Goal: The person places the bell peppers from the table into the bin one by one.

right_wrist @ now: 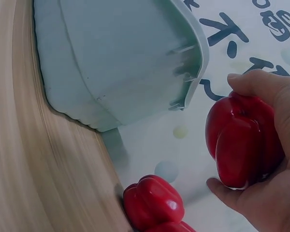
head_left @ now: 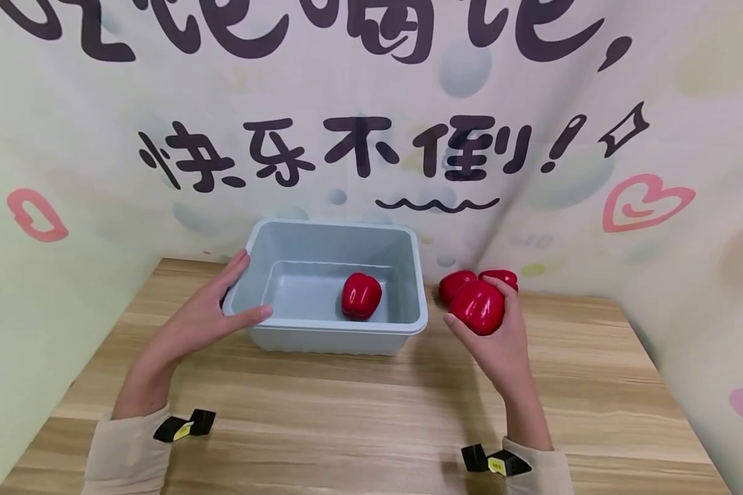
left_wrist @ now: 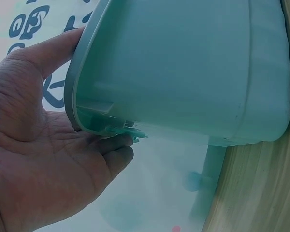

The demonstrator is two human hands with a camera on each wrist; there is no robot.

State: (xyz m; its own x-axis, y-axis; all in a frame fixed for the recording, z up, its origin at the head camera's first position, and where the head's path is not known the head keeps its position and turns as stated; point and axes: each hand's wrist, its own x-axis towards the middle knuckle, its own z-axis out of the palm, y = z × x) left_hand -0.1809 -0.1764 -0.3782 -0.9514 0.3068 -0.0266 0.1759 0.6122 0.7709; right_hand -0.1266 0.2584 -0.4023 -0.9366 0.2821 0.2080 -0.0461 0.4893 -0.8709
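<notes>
A light blue plastic bin point(head_left: 337, 337) stands on the table, and one red bell pepper point(head_left: 361, 296) lies inside it, right of the middle. My left hand point(head_left: 201, 313) grips the bin's left end, thumb over the front rim and fingers along the side; in the left wrist view the fingertips reach behind the rim. Right of the bin, my right hand point(head_left: 501, 344) holds another red bell pepper point(right_wrist: 241, 140) between thumb and fingers, raised off the table. Behind it sit two more bell peppers, one at the left point(head_left: 455, 285) and one partly hidden by the fingers point(head_left: 509, 277).
The wood-grain table point(head_left: 322, 419) ends at a printed cloth backdrop point(head_left: 359, 89) with dark lettering, close behind the bin and the peppers. Cloth also rises along both sides of the table.
</notes>
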